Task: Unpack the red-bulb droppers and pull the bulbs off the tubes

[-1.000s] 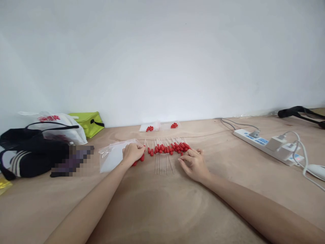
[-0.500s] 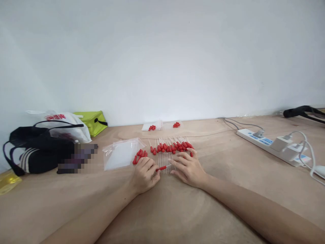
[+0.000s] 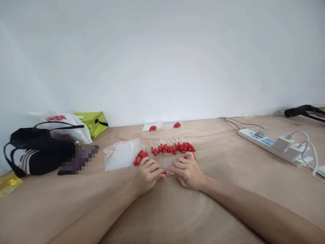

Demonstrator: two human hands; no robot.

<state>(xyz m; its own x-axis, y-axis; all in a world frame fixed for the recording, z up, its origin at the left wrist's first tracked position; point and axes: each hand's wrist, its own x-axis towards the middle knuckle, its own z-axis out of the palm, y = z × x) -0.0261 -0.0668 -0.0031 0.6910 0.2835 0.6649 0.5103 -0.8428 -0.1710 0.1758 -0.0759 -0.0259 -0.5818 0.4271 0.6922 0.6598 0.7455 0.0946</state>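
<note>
Between finger and thumb of my left hand (image 3: 148, 176) is a red rubber bulb (image 3: 164, 172). My right hand (image 3: 188, 171) has its fingertips pinched on a thin clear tube whose near end meets that bulb; how far it sits inside cannot be made out. A row of clear glass tubes (image 3: 166, 161) lies between the hands. Beyond them are several droppers (image 3: 175, 147) with red bulbs facing me. Loose red bulbs (image 3: 140, 157) lie just past my left hand. More red shows behind my right fingers, partly hidden.
Clear zip bags (image 3: 122, 156) lie to the left. Two small bags with red bulbs (image 3: 152, 128) sit near the wall. A black bag (image 3: 48, 149), a white plastic bag (image 3: 72, 127) and a green bag (image 3: 95, 123) stand far left. A power strip (image 3: 269, 144) with cables is at right.
Both hands have drawn together and slightly nearer to me. The red bulb in my left fingers now meets the tube, and my right fingers have closed from a looser spread.
</note>
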